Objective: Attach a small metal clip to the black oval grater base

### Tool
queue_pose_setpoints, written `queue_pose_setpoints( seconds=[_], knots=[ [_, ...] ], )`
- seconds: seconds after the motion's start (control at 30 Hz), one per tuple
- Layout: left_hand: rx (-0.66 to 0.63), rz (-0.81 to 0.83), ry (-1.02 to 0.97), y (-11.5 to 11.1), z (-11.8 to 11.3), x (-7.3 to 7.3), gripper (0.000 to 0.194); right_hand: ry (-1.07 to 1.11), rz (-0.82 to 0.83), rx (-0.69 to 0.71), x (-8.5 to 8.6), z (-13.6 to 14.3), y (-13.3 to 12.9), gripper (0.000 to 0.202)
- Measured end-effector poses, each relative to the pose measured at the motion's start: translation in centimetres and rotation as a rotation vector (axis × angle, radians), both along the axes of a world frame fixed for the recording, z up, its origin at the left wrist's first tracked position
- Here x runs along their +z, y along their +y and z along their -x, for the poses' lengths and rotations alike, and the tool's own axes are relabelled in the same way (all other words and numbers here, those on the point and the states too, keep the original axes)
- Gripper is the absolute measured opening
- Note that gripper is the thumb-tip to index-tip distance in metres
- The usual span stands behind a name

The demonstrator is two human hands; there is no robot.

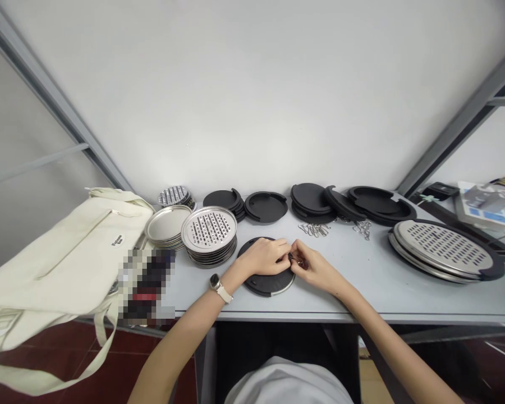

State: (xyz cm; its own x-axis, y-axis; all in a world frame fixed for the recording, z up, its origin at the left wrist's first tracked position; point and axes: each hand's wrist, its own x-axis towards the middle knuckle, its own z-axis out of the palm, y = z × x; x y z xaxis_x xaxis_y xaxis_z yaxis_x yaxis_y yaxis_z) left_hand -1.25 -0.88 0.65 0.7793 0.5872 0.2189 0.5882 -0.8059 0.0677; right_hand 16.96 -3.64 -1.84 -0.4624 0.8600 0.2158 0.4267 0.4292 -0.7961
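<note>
A round black plastic holder (263,285) lies on the grey table near the front edge, with a bit of silvery rim at its lower right. My left hand (266,257), wearing a watch, rests across it, fingers bent over its right side. Close by, my right hand (313,266) pinches a small metal wire clip (295,258) at the holder's right edge; the fingers partly hide it. Similar wire clips (315,229) lie in a loose pile behind, with more wire clips (363,229) to the right.
Left of my hands stand a stack of round metal graters (210,231) and a stack of plain metal discs (168,223). Black holders (266,206) line the wall. Larger graters (444,249) are piled at the right. A cream bag (67,252) covers the table's left end.
</note>
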Motion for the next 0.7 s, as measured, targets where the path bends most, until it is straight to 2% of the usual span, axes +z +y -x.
queue_pose_setpoints(
  seconds=[0.7],
  knots=[
    [0.003, -0.014, -0.010, 0.06, 0.05, -0.07, 0.010, 0.013, 0.053, -0.006, 0.13, 0.13, -0.05, 0.007]
  ],
)
